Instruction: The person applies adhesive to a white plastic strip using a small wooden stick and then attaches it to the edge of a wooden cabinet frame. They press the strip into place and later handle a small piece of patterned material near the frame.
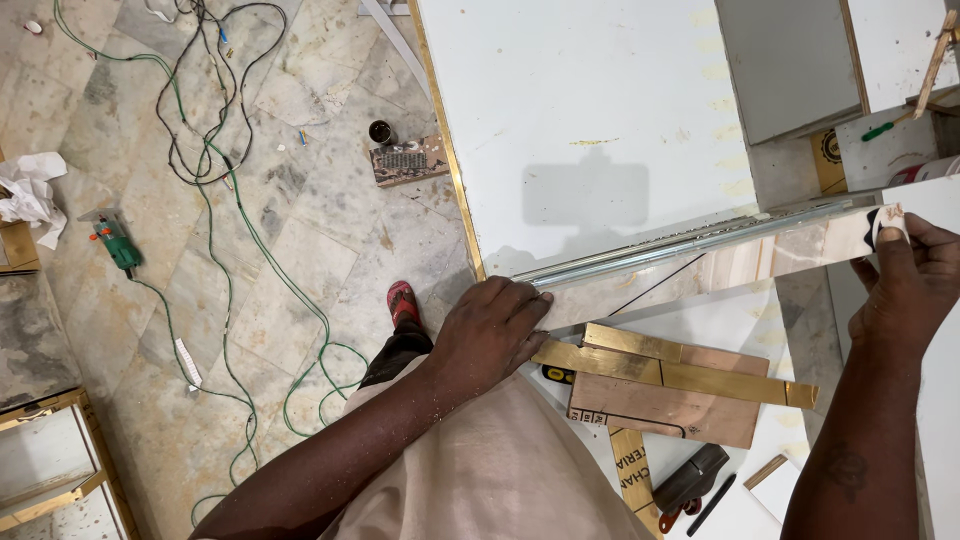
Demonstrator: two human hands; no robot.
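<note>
Hands work at both ends of a long silver metal drawer rail [690, 240] crossing the frame's centre: the left hand [490, 335] presses flat, fingers spread, on its lower-left end, while the right hand [905, 275] pinches the pale board edge [850, 238] at far right. Gold-edged laminate strips [670, 372] lie below on the white tabletop [600, 100].

I count two of my hands, my left hand [490, 335] and my right hand [905, 280], on one long metal rail [690, 243]. Below lie two gold strips [670, 368], one green drill [115, 243], one red sandal [402, 302].
</note>
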